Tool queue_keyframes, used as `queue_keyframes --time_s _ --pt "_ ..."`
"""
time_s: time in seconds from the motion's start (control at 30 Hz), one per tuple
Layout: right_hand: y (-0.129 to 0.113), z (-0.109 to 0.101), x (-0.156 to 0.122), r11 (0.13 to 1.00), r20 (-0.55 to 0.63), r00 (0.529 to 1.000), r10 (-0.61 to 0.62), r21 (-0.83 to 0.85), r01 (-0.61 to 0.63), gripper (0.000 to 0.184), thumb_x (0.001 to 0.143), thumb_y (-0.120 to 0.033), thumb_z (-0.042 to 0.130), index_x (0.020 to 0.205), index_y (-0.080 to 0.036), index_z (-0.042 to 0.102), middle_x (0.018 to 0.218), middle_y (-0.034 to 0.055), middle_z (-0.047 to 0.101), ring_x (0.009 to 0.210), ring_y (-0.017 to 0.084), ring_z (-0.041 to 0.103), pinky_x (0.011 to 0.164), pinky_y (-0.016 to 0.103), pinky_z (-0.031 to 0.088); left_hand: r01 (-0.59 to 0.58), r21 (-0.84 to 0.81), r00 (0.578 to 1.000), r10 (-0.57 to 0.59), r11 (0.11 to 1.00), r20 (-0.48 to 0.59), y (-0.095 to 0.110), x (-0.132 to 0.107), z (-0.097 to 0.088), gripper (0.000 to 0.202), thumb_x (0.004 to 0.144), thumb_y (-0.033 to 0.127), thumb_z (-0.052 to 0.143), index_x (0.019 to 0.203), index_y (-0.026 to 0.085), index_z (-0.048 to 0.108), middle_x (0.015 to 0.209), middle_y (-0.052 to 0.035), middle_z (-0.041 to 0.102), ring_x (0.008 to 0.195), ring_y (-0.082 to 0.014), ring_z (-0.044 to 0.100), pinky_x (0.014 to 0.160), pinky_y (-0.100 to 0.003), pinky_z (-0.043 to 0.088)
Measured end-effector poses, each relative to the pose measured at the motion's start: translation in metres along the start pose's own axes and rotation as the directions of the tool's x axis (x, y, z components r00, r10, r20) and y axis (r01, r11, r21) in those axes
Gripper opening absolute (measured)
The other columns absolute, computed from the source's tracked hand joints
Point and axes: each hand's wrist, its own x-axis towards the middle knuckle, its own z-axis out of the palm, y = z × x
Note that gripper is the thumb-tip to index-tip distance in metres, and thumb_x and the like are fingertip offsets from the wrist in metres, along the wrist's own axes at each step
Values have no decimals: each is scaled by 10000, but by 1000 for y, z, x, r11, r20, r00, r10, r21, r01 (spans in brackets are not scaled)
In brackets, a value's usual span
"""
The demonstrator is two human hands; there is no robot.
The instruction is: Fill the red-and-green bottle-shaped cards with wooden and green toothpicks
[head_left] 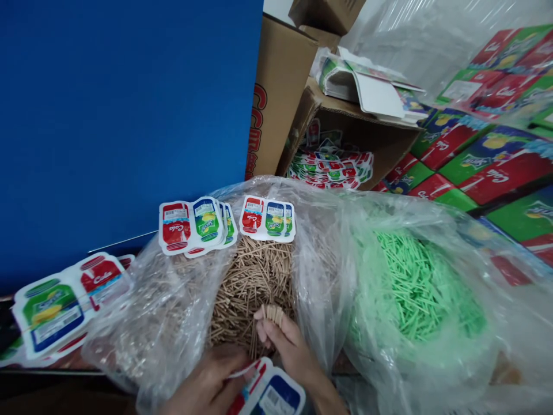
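At the bottom, my left hand point(207, 380) is closed on a printed Cola and Sprite pouch point(270, 395), which is partly cut off by the frame's lower edge. Just right of it, my right hand point(283, 340) has its fingers curled around what looks like a small bunch of tan sticks point(273, 313). That hand is over a clear plastic bag point(322, 288) full of short brown sticks point(259, 271). Similar pouches point(265, 218) lie on the bag's far edge, with a small stack of pouches point(196, 225) to their left.
A second clear bag holds light green sticks point(415, 288) on the right. More pouches point(69, 305) lie at the left. Behind stand a blue panel point(129, 104) and an open carton point(389, 138) of pouches. Printed Cola and Sprite boxes point(488, 155) are stacked at right.
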Motion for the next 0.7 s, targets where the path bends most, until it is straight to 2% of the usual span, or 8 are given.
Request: queue_keyframes --time_s 0.07,0.1,0.17,0.2,0.27,0.4,0.47,0.7 --pt "-7 -7 -3 989 -18 998 -58 -136 55 379 893 -544 450 993 -202 580 673 -29 469 607 121 438 605 263 350 113 -122 984 -128 986 -127 -4 -7 -5 344 900 401 433 669 205 596 670 -10 648 639 -156 619 638 -227 527" --pt "-10 -10 -5 980 -24 996 -81 -184 76 371 905 -535 429 1005 -208 573 680 -27 468 621 126 446 616 266 357 203 -208 953 -242 957 -183 -5 -11 -9 373 880 476 437 687 205 605 652 -9 645 590 -157 616 537 -214 528" --pt "-13 -14 -7 960 -30 992 -121 -258 110 361 925 -518 391 1028 -216 560 701 -19 472 653 138 464 643 276 369 351 -411 842 -476 841 -255 -5 -17 -16 428 799 604 489 755 202 630 635 -5 657 540 -170 623 396 -198 499" --pt "-14 -15 -8 950 -26 991 -135 -289 122 356 934 -507 375 1043 -218 552 716 -13 478 672 144 472 658 282 374 382 -507 788 -559 772 -258 -4 -18 -20 463 742 645 536 773 195 638 618 -2 664 533 -181 633 384 -204 504" --pt "-12 -16 -10 929 -8 988 -153 -341 141 346 948 -482 349 1069 -220 539 738 -3 492 697 153 486 680 293 380 352 -642 733 -627 681 -264 -2 -18 -27 505 649 670 620 761 178 650 549 5 665 528 -203 651 446 -232 542" --pt "-4 -15 -14 901 -3 982 -189 -399 172 323 965 -441 325 1094 -226 528 766 11 512 713 164 496 685 303 383 223 -743 668 -655 631 -355 -2 -7 -31 467 586 571 738 804 165 662 552 7 704 520 -223 672 488 -258 559" --pt "0 -14 -16 896 -9 976 -216 -400 195 312 967 -431 323 1090 -231 530 771 14 517 710 167 498 680 303 383 163 -784 662 -656 599 -363 -5 -1 -27 463 555 503 786 844 164 660 597 11 727 555 -233 688 521 -274 574" --pt "12 -19 -21 895 -5 970 -242 -388 221 264 975 -385 329 1105 -247 511 793 17 524 736 169 501 701 301 387 92 -867 718 -636 490 -283 -15 14 -15 333 582 354 812 800 174 637 591 34 730 571 -243 702 444 -258 541"
